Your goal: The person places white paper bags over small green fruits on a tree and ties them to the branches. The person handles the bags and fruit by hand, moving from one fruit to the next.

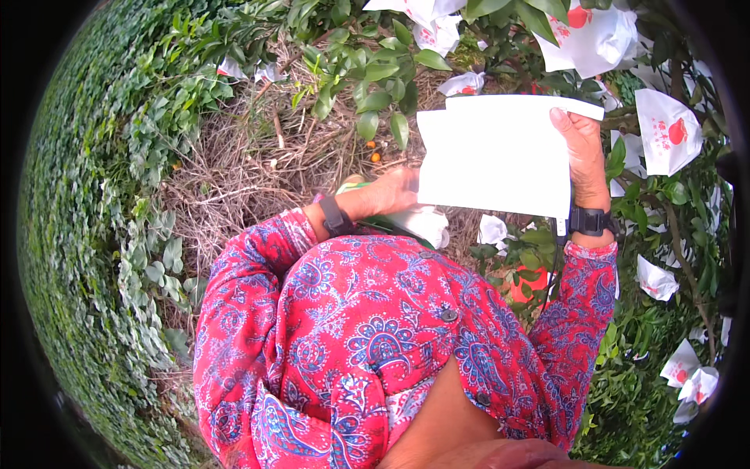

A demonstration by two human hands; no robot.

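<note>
In front of my chest is a flat white paper bag (pixel 495 158), or a stack of them, overexposed and with stepped upper edges. My right hand (pixel 577 132) grips its upper right corner, thumb on the near face. My left hand (pixel 392 190) is at the lower left edge, slightly blurred. Its fingertips are hidden at the paper's edge, so whether they pinch it is unclear. Below that hand, at my waist, a white bundle (pixel 425 225) shows beside a strip of green material. Each wrist wears a dark strap.
Fruit-tree branches (pixel 381 76) hang ahead. To the right, several white fruit bags (pixel 668 132) with red print hang among leaves. Dry twigs (pixel 234 170) and small orange fruits (pixel 375 157) lie on the ground. Leafy vines (pixel 94 193) fill the left; something red (pixel 527 284) shows through foliage.
</note>
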